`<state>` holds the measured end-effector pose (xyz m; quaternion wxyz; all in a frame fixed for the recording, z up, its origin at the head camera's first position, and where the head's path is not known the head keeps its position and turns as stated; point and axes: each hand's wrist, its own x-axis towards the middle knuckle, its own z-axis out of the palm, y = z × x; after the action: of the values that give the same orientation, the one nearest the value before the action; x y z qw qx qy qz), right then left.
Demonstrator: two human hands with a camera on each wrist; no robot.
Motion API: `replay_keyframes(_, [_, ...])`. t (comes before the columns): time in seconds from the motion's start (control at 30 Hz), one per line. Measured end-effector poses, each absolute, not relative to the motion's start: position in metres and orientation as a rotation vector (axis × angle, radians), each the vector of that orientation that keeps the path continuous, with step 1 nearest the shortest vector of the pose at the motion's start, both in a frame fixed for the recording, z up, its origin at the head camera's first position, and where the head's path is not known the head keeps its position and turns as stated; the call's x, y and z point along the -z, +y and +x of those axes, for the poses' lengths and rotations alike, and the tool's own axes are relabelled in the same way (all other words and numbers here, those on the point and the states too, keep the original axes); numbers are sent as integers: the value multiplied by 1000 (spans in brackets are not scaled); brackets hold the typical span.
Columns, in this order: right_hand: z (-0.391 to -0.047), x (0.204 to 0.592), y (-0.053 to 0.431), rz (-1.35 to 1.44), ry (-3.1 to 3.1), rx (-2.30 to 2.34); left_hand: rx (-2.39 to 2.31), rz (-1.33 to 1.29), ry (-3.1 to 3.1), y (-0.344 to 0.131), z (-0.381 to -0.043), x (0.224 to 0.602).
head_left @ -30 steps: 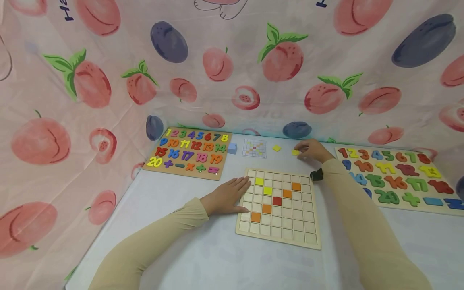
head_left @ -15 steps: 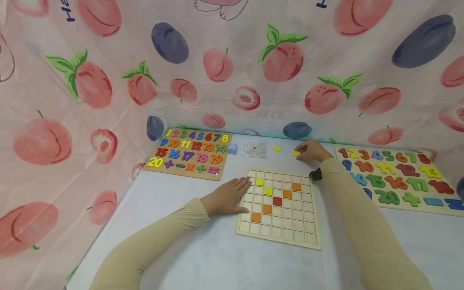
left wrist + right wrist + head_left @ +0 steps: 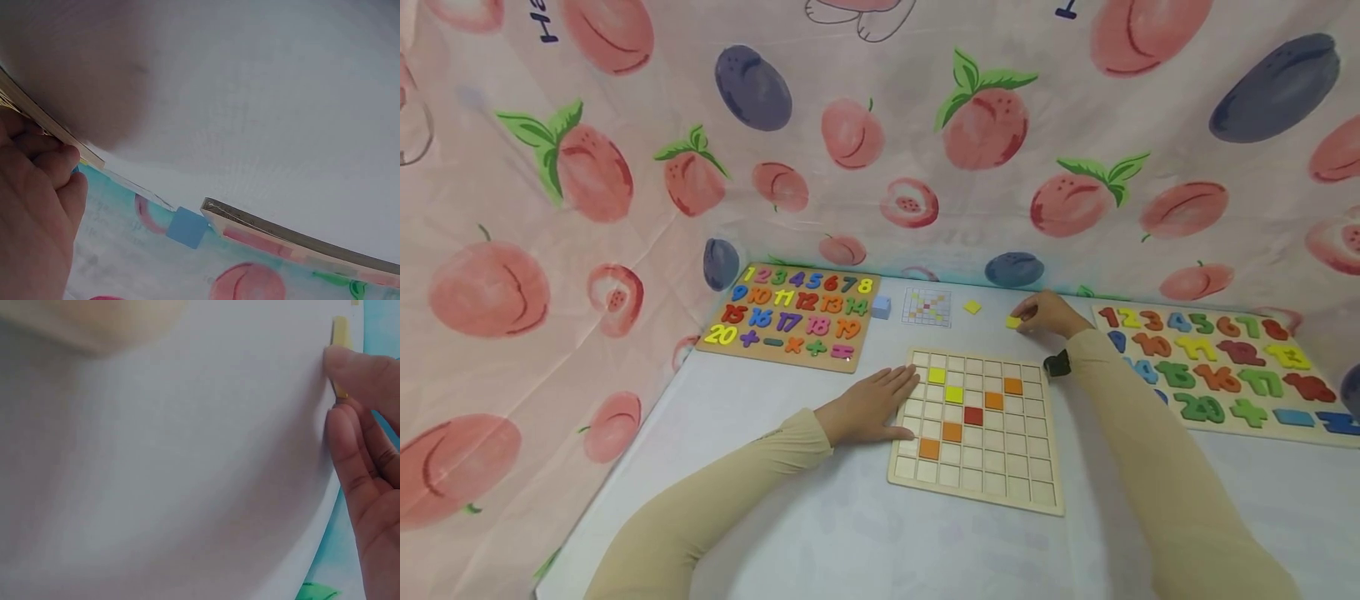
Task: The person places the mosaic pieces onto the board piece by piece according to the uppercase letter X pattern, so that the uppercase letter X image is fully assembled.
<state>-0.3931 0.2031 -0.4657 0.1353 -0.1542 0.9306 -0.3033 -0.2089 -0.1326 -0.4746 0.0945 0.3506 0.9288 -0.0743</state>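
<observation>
My left hand (image 3: 868, 408) rests with straight fingers on the left edge of a wooden grid board (image 3: 1018, 462). In the left wrist view its fingertips lie at the board's rim (image 3: 47, 122). Yellow tiles (image 3: 954, 395), orange tiles (image 3: 952, 432) and one red tile (image 3: 973, 416) sit in the board's squares. Beyond the far right corner, my right hand (image 3: 1047, 315) pinches a loose yellow square tile (image 3: 1012, 322). The right wrist view shows the thumb against that tile (image 3: 339, 331), partly covering it. Another yellow tile (image 3: 972, 307) lies to its left.
A printed pattern card (image 3: 927, 307) and a blue block (image 3: 882, 307) stand behind the board. Number puzzle boards lie at left (image 3: 786, 321) and right (image 3: 1225, 367). A fruit-patterned cloth (image 3: 880, 167) hangs behind the white table (image 3: 820, 533).
My right hand and the yellow tile at its fingertips have shifted very slightly toward me. The left hand and the grid board have stayed put.
</observation>
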Motion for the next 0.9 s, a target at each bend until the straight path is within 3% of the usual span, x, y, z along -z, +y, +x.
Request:
replay_keyframes(0.53, [-367,460,209,-567,2642,868,215,1041,2762,-133,-211,479])
replay_keyframes(0.9, [-314,444,196,-810,2561,954,215,1049,2753,-132,-210,477])
